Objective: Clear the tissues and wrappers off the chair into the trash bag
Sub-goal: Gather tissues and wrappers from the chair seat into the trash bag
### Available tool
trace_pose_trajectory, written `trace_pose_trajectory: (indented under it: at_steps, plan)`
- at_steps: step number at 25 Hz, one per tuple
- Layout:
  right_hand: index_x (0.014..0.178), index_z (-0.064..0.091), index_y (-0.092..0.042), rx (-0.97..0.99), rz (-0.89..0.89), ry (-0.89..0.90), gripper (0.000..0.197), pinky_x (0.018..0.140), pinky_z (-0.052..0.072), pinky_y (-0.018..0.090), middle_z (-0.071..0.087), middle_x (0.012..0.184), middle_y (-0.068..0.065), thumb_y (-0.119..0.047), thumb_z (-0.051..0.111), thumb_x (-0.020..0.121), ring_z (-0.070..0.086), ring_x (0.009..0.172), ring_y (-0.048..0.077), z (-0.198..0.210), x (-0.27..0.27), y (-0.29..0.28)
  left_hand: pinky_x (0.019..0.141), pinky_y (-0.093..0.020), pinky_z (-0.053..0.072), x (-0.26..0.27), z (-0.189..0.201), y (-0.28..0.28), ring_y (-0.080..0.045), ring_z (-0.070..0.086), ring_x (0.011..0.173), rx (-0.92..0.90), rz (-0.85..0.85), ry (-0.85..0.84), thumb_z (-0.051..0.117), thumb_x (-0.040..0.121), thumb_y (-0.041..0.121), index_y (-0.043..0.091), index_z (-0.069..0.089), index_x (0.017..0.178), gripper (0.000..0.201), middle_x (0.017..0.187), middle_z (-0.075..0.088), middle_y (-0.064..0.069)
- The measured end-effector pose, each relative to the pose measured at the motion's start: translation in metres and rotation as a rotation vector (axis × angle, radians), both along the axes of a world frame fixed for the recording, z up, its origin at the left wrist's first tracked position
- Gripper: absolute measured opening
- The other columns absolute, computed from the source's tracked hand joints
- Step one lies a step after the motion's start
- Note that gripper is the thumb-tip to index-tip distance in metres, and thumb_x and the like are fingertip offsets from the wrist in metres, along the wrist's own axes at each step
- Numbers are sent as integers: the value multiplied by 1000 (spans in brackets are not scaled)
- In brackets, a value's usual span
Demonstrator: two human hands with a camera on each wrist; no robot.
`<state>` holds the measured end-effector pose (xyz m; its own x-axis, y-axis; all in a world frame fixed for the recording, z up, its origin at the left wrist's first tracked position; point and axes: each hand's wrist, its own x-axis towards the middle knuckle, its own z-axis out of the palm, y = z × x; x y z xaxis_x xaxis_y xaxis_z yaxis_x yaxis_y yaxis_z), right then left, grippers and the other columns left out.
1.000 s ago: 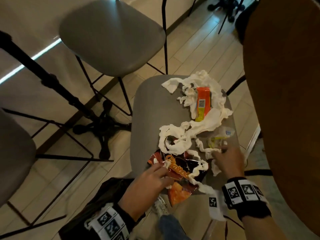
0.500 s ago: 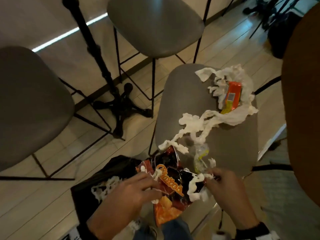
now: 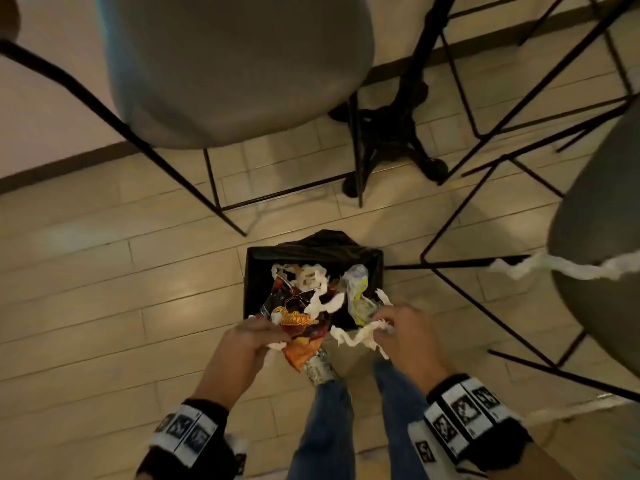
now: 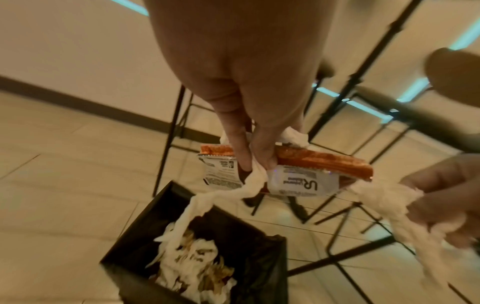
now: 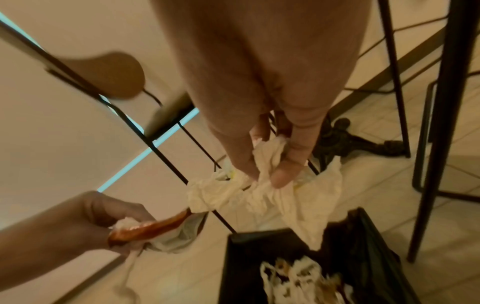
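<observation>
My left hand (image 3: 266, 336) pinches a red and black snack wrapper (image 3: 299, 320) together with a twisted strip of white tissue (image 4: 221, 197), just above the black trash bag (image 3: 256, 271). In the left wrist view the wrapper (image 4: 298, 181) shows its silver back. My right hand (image 3: 388, 327) grips crumpled white tissue (image 5: 267, 193) and a clear yellowish wrapper (image 3: 358, 292) over the same bag (image 5: 363, 246). Tissues (image 4: 192, 273) lie inside the bag (image 4: 262, 265). At the right edge, a tissue strip (image 3: 554, 266) hangs off the grey chair seat (image 3: 602, 216).
Another grey chair (image 3: 235, 71) on thin black legs stands beyond the bag. A black table pedestal base (image 3: 391, 129) sits on the pale wood floor. Black chair leg frames (image 3: 485, 258) cross to the right of the bag. My jeans (image 3: 325, 427) are directly below.
Both hands have carried the snack wrapper and tissues off the chair seat, leftward and down, to above the trash bag. My view has swung from the chair to the bag.
</observation>
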<state>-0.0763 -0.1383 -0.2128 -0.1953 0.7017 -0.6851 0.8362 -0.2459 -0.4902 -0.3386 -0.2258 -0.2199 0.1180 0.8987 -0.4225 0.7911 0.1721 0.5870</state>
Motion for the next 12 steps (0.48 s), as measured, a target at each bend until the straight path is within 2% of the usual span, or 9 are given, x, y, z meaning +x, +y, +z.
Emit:
trace_pose_trajectory:
  at_steps: [3,4,8,12]
  plan:
    - [91,72,-12,-45,80,-82,15,66,46,27,69,97,13,-7,62,81,64,88,27,-99,-36,9,83,-27,52,-12,-96,1,-8,62,89,-82,144,34,68,77,0,31,73,93,36,95,72,8]
    - [95,71,-11,-65,111,-113,17,67,47,28,68,101,14,-7,60,82,64,91,28,-136,-44,11,82,-30,53,-13,-129,3,-11,63,88,-102,157,47,67,77,0,30,74,93,35,94,73,5]
    - [104,66,-8,-107,289,-218,22,77,51,34,59,111,16,-6,56,85,61,98,32,-261,-61,12,79,-30,51,-16,-248,20,-24,66,88,-178,147,142,60,74,-8,25,75,91,41,94,72,-6]
    - [105,64,-9,-100,447,-286,23,79,49,35,54,112,17,-3,54,85,57,98,33,-332,-67,5,82,-34,52,-18,-318,22,-26,63,93,-220,85,240,55,70,-10,22,73,94,43,98,69,-10]
